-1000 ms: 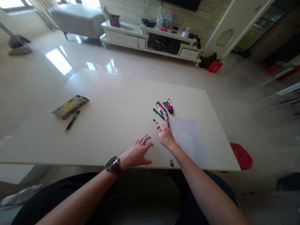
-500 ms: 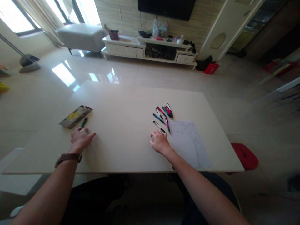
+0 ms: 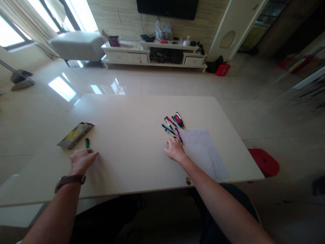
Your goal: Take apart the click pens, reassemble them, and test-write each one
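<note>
My left hand (image 3: 82, 161) rests low over the left part of the table, its fingers closed around the near end of a green marker (image 3: 87, 143), whose far end points away from me. Just beyond lies a flat grey-and-yellow box (image 3: 76, 135). My right hand (image 3: 175, 150) is on the table with fingers bent and the thumb apart. Its fingertips touch or nearly touch the near end of a white pen (image 3: 170, 133); that end is partly hidden. A purple pen (image 3: 178, 135), a blue pen (image 3: 168, 129) and several other pens (image 3: 178, 120) lie just past it.
Sheets of paper with handwriting (image 3: 203, 152) lie under and beside my right forearm. A small sticker (image 3: 188, 181) shows at the front edge of the white table (image 3: 132, 145). A red stool (image 3: 264, 162) stands at the right, and a low white TV cabinet (image 3: 127, 57) beyond.
My left hand has turned slightly, and the green marker now points straight ahead instead of slanting right. My right hand has moved forward slightly; the white pen sits closer to the other pens.
</note>
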Tool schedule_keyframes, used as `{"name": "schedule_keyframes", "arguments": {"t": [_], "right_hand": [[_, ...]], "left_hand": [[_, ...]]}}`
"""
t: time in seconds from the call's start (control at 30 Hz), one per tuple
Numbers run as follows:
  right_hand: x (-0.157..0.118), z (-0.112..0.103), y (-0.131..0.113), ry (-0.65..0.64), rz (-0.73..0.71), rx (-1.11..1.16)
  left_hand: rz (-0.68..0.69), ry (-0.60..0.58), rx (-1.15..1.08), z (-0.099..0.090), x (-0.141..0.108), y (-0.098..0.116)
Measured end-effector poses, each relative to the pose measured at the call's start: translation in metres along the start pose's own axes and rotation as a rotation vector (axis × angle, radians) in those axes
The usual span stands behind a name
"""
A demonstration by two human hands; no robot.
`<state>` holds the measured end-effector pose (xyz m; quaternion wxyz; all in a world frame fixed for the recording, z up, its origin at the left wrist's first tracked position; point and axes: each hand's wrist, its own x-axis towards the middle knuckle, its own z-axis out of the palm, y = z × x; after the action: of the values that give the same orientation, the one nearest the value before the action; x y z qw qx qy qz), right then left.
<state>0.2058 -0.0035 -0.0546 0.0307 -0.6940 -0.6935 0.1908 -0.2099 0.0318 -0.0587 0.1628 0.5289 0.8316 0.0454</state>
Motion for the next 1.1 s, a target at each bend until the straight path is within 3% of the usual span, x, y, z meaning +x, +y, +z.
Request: {"name": "schedule_keyframes", "arguments": {"t": [0.13,0.3,0.5,0.57,0.77,0.93,1.1], "right_hand": [[0.006,-0.009,0.011,0.049,0.003,-0.016],[0.006,-0.025,0.046,0.037,0.185,-0.041],[-0.006,-0.036,0.087,-0.04,0.358,-0.098],[-0.01,-0.037,0.088,-0.015,0.333,-0.123],[-0.009,-0.022,0.06,-0.021,0.02,-0.12],[0.006,-0.004,0.052,0.003,0.053,-0.117],[0.021,-0.006,0.059,0.057,0.156,-0.106]], "left_hand": [[0.012,-0.055,0.0,-0.009,-0.008,0.011],[0.039,-0.069,-0.009,-0.016,-0.014,0.029],[0.141,-0.058,-0.16,-0.017,-0.04,0.078],[0.228,-0.05,-0.199,-0.015,-0.056,0.097],[0.382,-0.114,-0.425,-0.001,-0.101,0.135],[0.426,-0.166,-0.552,0.012,-0.112,0.146],[0.445,-0.152,-0.61,0.019,-0.105,0.143]]}}
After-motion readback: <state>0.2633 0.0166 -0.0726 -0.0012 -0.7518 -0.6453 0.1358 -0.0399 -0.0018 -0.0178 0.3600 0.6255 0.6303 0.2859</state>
